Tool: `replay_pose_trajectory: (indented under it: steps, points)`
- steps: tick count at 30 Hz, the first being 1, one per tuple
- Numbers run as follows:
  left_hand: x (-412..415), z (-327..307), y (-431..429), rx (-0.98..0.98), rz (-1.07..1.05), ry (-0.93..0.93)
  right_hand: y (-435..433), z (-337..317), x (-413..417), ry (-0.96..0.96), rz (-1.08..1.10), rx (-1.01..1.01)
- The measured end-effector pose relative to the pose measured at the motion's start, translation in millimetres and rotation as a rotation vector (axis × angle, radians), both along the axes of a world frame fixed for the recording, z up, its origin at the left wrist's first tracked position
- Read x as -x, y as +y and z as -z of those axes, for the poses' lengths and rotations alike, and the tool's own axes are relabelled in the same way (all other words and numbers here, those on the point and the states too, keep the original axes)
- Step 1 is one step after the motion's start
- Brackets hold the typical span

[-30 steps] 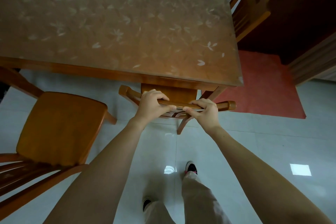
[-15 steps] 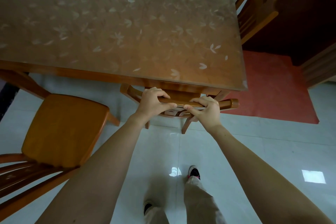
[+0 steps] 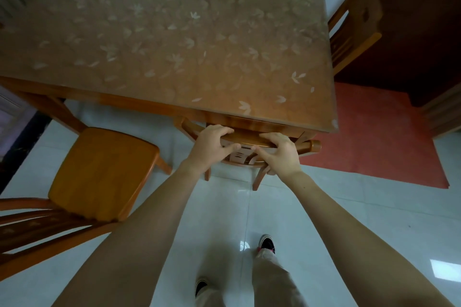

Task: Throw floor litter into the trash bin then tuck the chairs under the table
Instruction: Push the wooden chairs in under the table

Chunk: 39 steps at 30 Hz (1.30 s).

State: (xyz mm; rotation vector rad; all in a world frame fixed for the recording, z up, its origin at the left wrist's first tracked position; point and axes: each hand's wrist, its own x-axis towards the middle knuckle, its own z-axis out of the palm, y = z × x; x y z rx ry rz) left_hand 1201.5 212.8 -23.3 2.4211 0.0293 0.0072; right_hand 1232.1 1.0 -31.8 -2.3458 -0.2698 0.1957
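A wooden chair (image 3: 245, 140) stands under the near edge of the wooden table (image 3: 174, 40), only its curved top rail and rear legs showing. My left hand (image 3: 208, 147) and my right hand (image 3: 280, 151) both grip that top rail, side by side. A second wooden chair (image 3: 99, 172) stands pulled out at the left, its seat fully clear of the table. A third chair (image 3: 354, 25) sits at the table's right end. No litter or trash bin is in view.
A red mat (image 3: 374, 137) lies on the white tiled floor to the right of the table. Dark wooden furniture (image 3: 419, 20) fills the upper right. My feet (image 3: 267, 244) stand on the tiles behind the chair.
The chair in my hands has slid further under the table, so its seat and backrest are now mostly hidden. My view has shifted back, showing more of the tabletop.
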Motion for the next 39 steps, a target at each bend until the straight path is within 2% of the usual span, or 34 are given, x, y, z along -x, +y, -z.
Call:
replay_pose_trajectory:
  steps: [4,8,12,16,23,27,34,39]
  points:
    - [30.4,-33.8,-0.1,-0.104,0.021,-0.16,-5.9,-34.3,20.2,-0.223,-0.161,0.068]
    - [76.3,-63.9,4.4,-0.24,0.047,-0.289,-8.6,-66.0,60.0,-0.472,-0.208,0.13]
    - [142.8,-82.5,4.5,-0.323,0.042,-0.351,-8.4,-81.2,116.2,-0.583,-0.239,0.192]
    - [216.4,-68.1,2.7,-0.404,0.067,-0.3,-7.8,-67.1,186.7,-0.512,-0.271,0.293]
    - [341.2,-15.3,-1.9,-0.382,0.028,-0.033,-9.3,-23.4,311.5,-0.291,-0.315,0.417]
    - [383.1,-22.6,-9.9,-0.327,-0.037,-0.05,-13.6,-30.0,348.6,-0.274,-0.29,0.384]
    - [437.5,-46.9,-31.0,-0.335,-0.138,-0.151,-32.5,-60.0,391.0,-0.365,-0.27,0.289]
    - [502.8,-55.0,-66.5,-0.313,-0.155,-0.137,-63.6,-62.5,445.7,-0.35,-0.291,0.285]
